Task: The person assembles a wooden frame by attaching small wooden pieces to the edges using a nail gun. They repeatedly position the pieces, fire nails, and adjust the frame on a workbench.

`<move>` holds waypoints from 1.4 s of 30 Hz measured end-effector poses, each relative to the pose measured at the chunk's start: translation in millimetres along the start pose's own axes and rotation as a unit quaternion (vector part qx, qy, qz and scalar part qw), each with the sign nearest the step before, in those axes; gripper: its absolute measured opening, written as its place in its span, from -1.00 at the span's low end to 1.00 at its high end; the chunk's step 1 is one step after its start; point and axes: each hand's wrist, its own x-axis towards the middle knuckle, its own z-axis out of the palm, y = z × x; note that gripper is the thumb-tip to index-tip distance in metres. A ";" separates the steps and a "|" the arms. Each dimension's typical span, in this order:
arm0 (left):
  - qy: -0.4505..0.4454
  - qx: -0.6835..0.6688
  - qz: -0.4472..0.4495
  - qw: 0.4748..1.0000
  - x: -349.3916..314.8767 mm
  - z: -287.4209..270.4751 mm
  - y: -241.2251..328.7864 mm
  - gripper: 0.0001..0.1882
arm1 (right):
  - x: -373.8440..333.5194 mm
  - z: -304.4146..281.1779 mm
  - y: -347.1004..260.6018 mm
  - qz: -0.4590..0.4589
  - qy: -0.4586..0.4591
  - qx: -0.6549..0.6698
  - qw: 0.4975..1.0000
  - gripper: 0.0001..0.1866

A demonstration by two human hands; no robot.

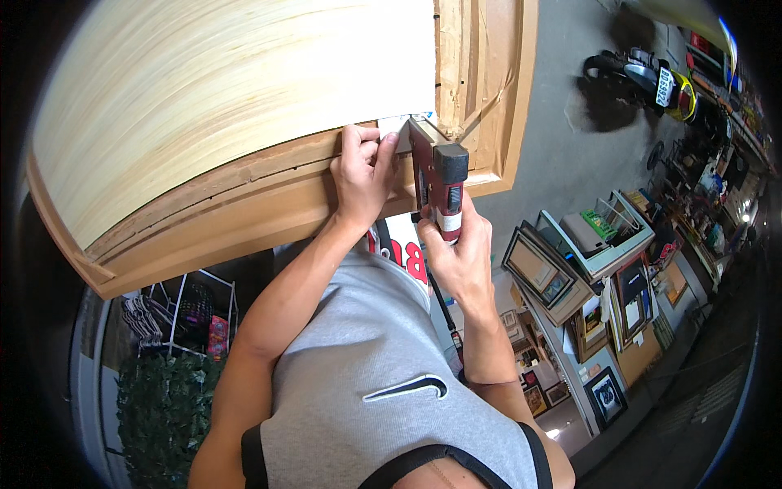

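**Stapler nose at the frame's corner**

My right hand [460, 253] is wrapped around the grip of a dark red pneumatic staple gun with a black block head and a white band on its handle [440, 183]. The gun's long axis runs almost straight away from me: the handle end is in my fist near my chest, and the narrow nose points forward, meeting the back of the large pale wooden picture frame [285, 204] near its right corner. A thin black hose [444, 306] trails from the handle down past my forearm.

My left hand [362, 171] lies just beside the nose, fingers curled and pressed down on the frame's rail, the fingertips holding the edge of the light grained wooden backing board [236, 98] where a small white paper tab [393, 126] sticks out.

Smaller framed pictures [542, 273] lean in a stack on the grey concrete floor [562, 98] to my right.
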 end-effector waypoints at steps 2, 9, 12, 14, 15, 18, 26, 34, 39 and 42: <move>0.011 0.009 0.010 1.000 -0.2 0.3 0.0 -0.77 | -0.1 -1.0 -4.2 0.017 -0.005 -0.009 1.000 -0.63; 0.016 0.030 -0.011 0.999 -0.3 0.0 3.9 -0.77 | 2.5 -4.5 -15.3 0.054 -0.019 -0.033 0.998 -0.66; 0.015 0.014 -0.014 1.000 -0.5 -0.1 4.0 -0.76 | 2.6 -3.7 -17.3 0.053 -0.013 -0.049 0.997 -0.68; 0.024 0.041 0.028 0.998 0.5 0.0 2.7 -0.77 | 2.4 -3.6 -17.9 0.054 -0.009 -0.059 0.997 -0.70; 0.028 0.055 0.050 0.997 0.9 0.1 1.9 -0.77 | 2.4 -3.6 -18.0 0.057 -0.009 -0.064 0.996 -0.71; 0.030 0.050 0.066 0.996 1.5 0.5 0.2 -0.78 | 2.4 -3.4 -17.2 0.058 -0.003 -0.062 0.996 -0.75; 0.000 -0.002 -0.007 1.000 -0.3 0.3 -0.3 -0.75 | 0.4 2.4 -4.3 0.028 0.017 -0.064 0.997 -0.79; 0.021 0.020 0.038 0.999 0.1 0.9 -1.7 -0.77 | -4.8 14.2 14.1 -0.011 0.046 -0.057 0.997 -0.78; 0.020 0.037 0.034 0.999 -0.4 1.1 -5.8 -0.77 | -12.6 10.3 20.0 0.026 0.024 0.000 0.999 -0.74; 0.006 0.001 -0.001 1.000 1.0 3.1 -10.0 -0.76 | -24.2 3.1 23.9 0.047 0.000 0.031 0.998 -0.70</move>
